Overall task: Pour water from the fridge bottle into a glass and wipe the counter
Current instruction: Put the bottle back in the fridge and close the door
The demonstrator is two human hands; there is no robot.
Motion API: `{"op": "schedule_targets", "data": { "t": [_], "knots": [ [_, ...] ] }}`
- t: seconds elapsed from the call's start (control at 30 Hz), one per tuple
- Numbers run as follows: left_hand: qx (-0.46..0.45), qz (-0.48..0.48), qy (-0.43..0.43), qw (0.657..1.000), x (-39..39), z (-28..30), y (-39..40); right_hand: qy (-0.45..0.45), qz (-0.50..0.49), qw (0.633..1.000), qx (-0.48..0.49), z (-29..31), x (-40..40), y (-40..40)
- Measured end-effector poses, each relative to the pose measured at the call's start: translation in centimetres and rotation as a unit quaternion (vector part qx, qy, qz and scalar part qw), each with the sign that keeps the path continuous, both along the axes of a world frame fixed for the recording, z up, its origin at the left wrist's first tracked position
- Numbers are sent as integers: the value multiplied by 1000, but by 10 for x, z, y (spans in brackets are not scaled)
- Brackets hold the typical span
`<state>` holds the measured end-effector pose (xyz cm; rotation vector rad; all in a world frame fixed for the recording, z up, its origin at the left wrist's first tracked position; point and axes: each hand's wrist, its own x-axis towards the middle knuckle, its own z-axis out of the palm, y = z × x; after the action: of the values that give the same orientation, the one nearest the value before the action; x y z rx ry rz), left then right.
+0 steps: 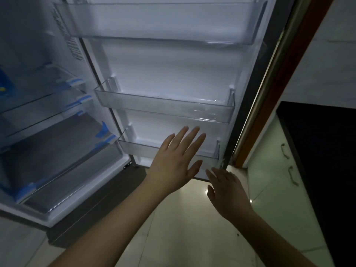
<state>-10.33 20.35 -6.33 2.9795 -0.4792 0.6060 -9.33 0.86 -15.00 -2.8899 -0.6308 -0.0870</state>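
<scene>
A: Entry. Fridge door (173, 70) stands wide open. Three clear door bins; the lowest bin (134, 146) and the middle bin (163, 106) both look bare. No bottle visible in any of them, nor on the glass shelves (44, 99) inside. Glass not in view either.

B: Hands?

A: Left hand (173, 162) held flat in front of the lowest bin, fingers straight and spread, holding nothing. Right hand (227, 191) lower, near the door's bottom corner, fingers loosely extended, also holding nothing. Cannot tell whether either touches the door.

B: So the step is either searching for the bottle or swinging the door.

A: My judgement too. If searching: check the cabinet's left side, which is cut off by the frame edge. If shutting: push flat-palmed on the door's inner panel, not on a bin wall, which looks thin and may flex or unclip.

B: Worktop?

A: Dark worktop (317, 135) lies right of the door, above the white cupboards (273, 160). Wiping not begun, as far as I can judge.
</scene>
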Motion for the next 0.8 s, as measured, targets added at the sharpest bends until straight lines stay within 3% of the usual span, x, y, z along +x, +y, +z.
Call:
{"op": "schedule_targets", "data": {
  "t": [0.33, 0.53, 0.8],
  "knots": [
    [15, 82, -62, 995, 77, 21, -73, 16, 39, 999, -14, -4, 49, -59],
    [19, 109, -113, 987, 82, 26, -80, -32, 94, 995, 28, -10, 74, -67],
    [1, 124, -120, 985, 71, 22, -78, -8, 168, 986, 16, -25, 87, -58]
  ]
}}
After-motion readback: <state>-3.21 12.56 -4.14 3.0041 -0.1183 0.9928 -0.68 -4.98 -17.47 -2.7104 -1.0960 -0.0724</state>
